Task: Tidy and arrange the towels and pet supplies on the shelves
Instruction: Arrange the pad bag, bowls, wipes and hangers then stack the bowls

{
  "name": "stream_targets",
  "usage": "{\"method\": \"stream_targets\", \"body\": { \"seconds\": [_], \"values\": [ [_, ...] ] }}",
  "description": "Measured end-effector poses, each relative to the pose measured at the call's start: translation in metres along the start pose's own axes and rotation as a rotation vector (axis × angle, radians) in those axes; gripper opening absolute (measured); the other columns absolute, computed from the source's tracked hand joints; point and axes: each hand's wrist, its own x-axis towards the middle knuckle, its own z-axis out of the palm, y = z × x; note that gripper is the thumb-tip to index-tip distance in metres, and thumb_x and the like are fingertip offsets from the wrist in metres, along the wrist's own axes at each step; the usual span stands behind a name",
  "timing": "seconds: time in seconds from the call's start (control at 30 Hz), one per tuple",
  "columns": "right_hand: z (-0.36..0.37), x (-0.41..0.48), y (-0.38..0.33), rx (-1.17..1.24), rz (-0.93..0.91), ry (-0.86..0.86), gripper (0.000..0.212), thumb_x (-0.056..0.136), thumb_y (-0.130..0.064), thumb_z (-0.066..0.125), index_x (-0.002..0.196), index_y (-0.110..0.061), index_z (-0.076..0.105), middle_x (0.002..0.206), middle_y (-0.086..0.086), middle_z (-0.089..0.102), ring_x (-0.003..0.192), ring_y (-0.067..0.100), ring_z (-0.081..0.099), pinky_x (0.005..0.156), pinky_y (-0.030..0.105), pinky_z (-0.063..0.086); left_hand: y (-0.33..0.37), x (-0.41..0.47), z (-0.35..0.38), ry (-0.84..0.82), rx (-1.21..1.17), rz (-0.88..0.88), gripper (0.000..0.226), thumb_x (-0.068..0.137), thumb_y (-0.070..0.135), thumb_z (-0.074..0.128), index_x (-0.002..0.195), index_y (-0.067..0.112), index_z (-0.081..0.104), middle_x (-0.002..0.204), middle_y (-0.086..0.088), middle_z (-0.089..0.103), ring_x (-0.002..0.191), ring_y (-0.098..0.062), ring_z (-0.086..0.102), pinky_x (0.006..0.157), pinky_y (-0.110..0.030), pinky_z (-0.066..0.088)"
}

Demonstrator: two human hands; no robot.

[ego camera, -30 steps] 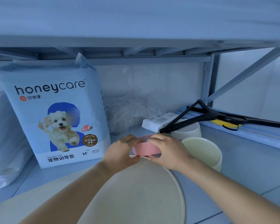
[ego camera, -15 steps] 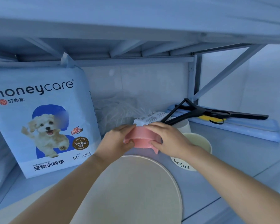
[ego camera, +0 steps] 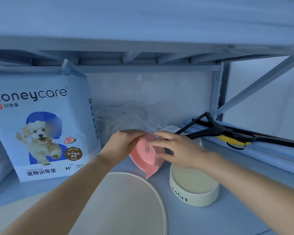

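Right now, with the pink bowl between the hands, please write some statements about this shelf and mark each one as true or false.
1. The left hand and the right hand both touch the pink bowl. True.
2. The pink bowl lies flat with its opening upward. False: it is tilted, with its underside toward the camera.
3. The honeycare pack stands upright, to the left of the pink bowl. True.
4. The cream bowl sits inside the pink bowl. False: it stands apart on the shelf, to the right of the pink bowl.
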Motion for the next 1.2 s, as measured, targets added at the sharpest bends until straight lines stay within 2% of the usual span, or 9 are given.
{"method": "stream_targets", "body": {
  "seconds": [0.13,0.33,0.4,0.5,0.57,0.67,0.77,0.97,1.2],
  "values": [
    [-0.002,0.004,0.014,0.020,-0.090,-0.034,0.044,0.086,-0.049,0.056,0.129,-0.047,0.046,0.152,-0.012,0.024,0.137,0.008,0.026,0.110,0.028,0.028,0.005,0.011,0.004,-0.003,0.074,-0.057,0.025,0.090,0.013,0.055,0.107,0.027,0.069,0.102,0.009,0.071,0.091,-0.011,0.065,0.076,-0.022,0.048],
    [-0.004,0.017,0.023,-0.040,-0.323,-0.043,0.034,0.086,-0.035,0.062,0.120,-0.035,0.060,0.150,-0.007,0.028,0.137,0.011,0.022,0.105,0.031,0.033,0.008,0.025,0.005,-0.085,0.133,-0.149,0.022,0.091,0.013,0.054,0.104,0.023,0.070,0.101,0.007,0.072,0.092,-0.013,0.064,0.079,-0.024,0.046],
    [-0.004,0.022,0.026,-0.074,-0.387,-0.053,0.029,0.083,-0.033,0.065,0.111,-0.032,0.066,0.146,-0.004,0.036,0.136,0.011,0.022,0.100,0.030,0.035,0.012,0.025,0.007,-0.063,0.117,-0.158,0.022,0.090,0.010,0.056,0.101,0.020,0.071,0.099,0.005,0.072,0.090,-0.013,0.065,0.078,-0.018,0.045],
    [-0.002,0.027,0.029,-0.064,-0.455,-0.059,0.019,0.080,-0.024,0.067,0.098,-0.027,0.070,0.123,-0.003,0.054,0.123,0.014,0.039,0.083,0.036,0.049,0.019,0.020,0.009,-0.008,0.133,-0.142,0.026,0.087,0.003,0.057,0.105,0.015,0.070,0.104,0.001,0.071,0.095,-0.015,0.064,0.079,-0.004,0.035],
    [-0.001,0.032,0.033,-0.047,-0.482,-0.039,0.016,0.078,-0.019,0.066,0.092,-0.023,0.071,0.107,-0.004,0.061,0.111,0.016,0.047,0.072,0.038,0.050,0.020,0.010,0.008,0.019,0.158,-0.175,0.034,0.085,0.002,0.059,0.116,0.014,0.064,0.119,-0.001,0.064,0.108,-0.016,0.059,0.090,-0.009,0.035],
    [0.006,0.040,0.040,0.001,-0.455,-0.044,0.017,0.078,-0.020,0.067,0.094,-0.019,0.072,0.101,-0.005,0.065,0.108,0.017,0.048,0.082,0.037,0.046,0.023,-0.017,0.005,0.082,0.175,-0.256,0.039,0.082,0.004,0.064,0.117,0.020,0.064,0.123,0.004,0.058,0.107,-0.010,0.056,0.090,-0.020,0.044],
    [0.016,0.044,0.042,0.131,-0.365,-0.036,0.019,0.075,-0.023,0.072,0.093,-0.020,0.072,0.098,-0.005,0.066,0.106,0.014,0.050,0.091,0.035,0.042,0.030,-0.039,0.004,0.084,0.122,-0.293,0.027,0.080,0.008,0.066,0.104,0.021,0.068,0.105,0.013,0.062,0.094,-0.004,0.059,0.082,-0.014,0.044],
    [0.027,0.050,0.030,0.308,-0.270,0.026,0.013,0.070,-0.023,0.077,0.079,-0.030,0.072,0.064,-0.021,0.048,0.074,-0.011,0.047,0.062,0.007,0.032,0.030,-0.048,0.001,-0.103,0.078,-0.453,0.016,0.080,0.026,0.071,0.095,0.027,0.072,0.093,0.018,0.069,0.083,0.004,0.059,0.075,-0.006,0.042],
    [0.029,0.058,0.033,0.338,-0.112,-0.088,0.017,0.066,-0.035,0.080,0.082,-0.035,0.074,0.061,-0.019,0.055,0.060,-0.006,0.049,0.053,0.011,0.031,0.017,-0.046,0.004,-0.132,0.204,-0.398,0.011,0.083,0.024,0.068,0.093,0.022,0.072,0.094,0.010,0.070,0.077,0.002,0.056,0.069,-0.001,0.035]
  ]
}}
